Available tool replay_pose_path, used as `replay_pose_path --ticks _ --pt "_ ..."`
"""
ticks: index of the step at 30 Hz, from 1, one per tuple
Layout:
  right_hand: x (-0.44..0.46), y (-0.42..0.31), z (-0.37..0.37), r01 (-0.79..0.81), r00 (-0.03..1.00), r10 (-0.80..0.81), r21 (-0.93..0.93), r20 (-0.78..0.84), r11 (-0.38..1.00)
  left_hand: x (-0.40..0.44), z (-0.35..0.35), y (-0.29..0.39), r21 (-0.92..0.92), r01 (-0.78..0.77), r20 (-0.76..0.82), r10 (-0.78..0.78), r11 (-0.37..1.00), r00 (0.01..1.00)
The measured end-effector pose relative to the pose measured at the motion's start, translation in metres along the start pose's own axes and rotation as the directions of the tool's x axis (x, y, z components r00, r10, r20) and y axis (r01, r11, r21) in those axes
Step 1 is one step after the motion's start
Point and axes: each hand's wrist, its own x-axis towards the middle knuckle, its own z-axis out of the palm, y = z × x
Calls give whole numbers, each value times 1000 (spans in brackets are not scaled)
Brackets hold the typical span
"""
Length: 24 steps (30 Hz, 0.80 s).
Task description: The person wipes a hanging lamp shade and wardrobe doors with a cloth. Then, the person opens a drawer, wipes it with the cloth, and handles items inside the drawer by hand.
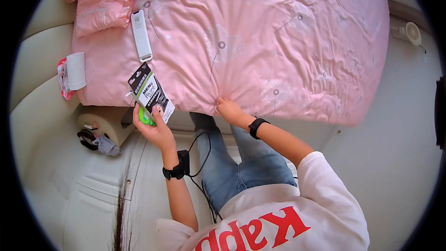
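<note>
My left hand (157, 134) is wrapped round a black and white cardboard box (152, 95) marked "MEN's Biore". A bright green item (146, 116) shows between the palm and the box; its kind is not clear. The box is held tilted at the near edge of the bed. My right hand (230, 112) pinches the edge of a pink quilt (260, 65) with a dandelion print, and folds run outward from the fingers. The fingertips are partly buried in the cloth.
A long white device (141, 36) lies on the quilt beyond the box. Ruffled pink pillows (104, 10) sit at the far left, and a white roll (75, 71) at the left edge. Below stands a bedside cabinet (121, 128) with small items. A round white fan (412, 33) is at right.
</note>
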Motion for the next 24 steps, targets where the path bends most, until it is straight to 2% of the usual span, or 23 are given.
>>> replay_pose_path --ticks 1,2,4,6,7,10,13,16,19,21,22,24 --pt "-2 1 0 9 999 -9 4 40 1000 0 -1 0 13 -1 11 1 1000 1000" --pt "-8 -1 0 6 974 -15 41 226 999 0 -2 0 28 -3 15 2 1000 1000" --pt "-24 -10 1 1 825 -68 119 561 993 2 -2 -5 35 -60 -13 61 998 998" --pt "-51 -9 7 35 820 -124 167 558 985 1 2 -8 54 -80 -51 82 995 995" --pt "-60 -6 2 40 860 -146 221 489 974 1 5 -6 62 -63 -76 67 996 995" --pt "-62 8 -4 -73 917 -46 279 396 957 -2 7 -16 27 14 -105 -11 1000 994" --pt "-46 22 -28 -90 980 14 375 201 923 -1 3 -22 10 64 -108 -63 998 992" --pt "-23 25 -73 -150 984 171 303 -42 941 -1 1 -24 9 92 -115 -90 996 989" --pt "-1 23 -95 -209 935 255 196 -246 958 -2 1 -29 11 83 -121 -81 997 989" --pt "14 25 -88 -109 920 151 135 -362 985 -3 0 -30 33 87 -108 -83 996 991" --pt "17 25 -82 -65 905 102 101 -414 993 -4 0 -29 -25 131 -106 -133 991 986" --pt "20 19 -67 11 921 41 131 -386 991 -3 -1 -27 -143 215 -89 -229 966 969"
